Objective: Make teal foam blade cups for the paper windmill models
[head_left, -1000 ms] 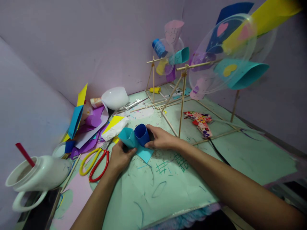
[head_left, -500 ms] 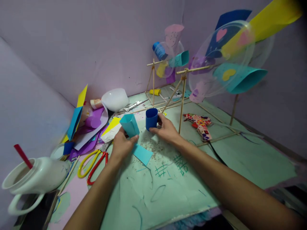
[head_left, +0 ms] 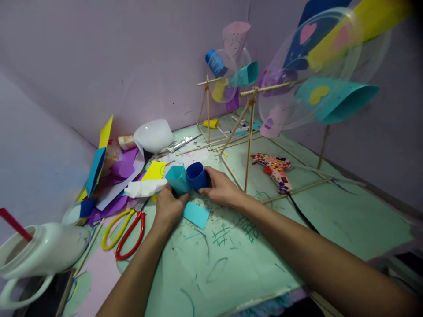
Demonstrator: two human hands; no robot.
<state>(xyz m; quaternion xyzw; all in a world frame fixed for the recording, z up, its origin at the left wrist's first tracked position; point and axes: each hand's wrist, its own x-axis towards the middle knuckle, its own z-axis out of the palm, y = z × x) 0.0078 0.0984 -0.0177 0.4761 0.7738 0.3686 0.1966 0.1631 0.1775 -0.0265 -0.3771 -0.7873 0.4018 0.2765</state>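
On my feed, one paper tube [head_left: 178,180] reads turquoise, the other tube [head_left: 197,177] deep royal blue; a flat slip [head_left: 197,214] is light blue. Scissors [head_left: 136,212]: one handle yellow, one red. Glue gun [head_left: 276,167] in a busy red, pink and purple print (flowers, as best I can make out). Table cover [head_left: 247,275] pale green, hatched in darker green lines. I log a white pitcher [head_left: 49,246], red straw [head_left: 15,225], lilac wall [head_left: 148,66].
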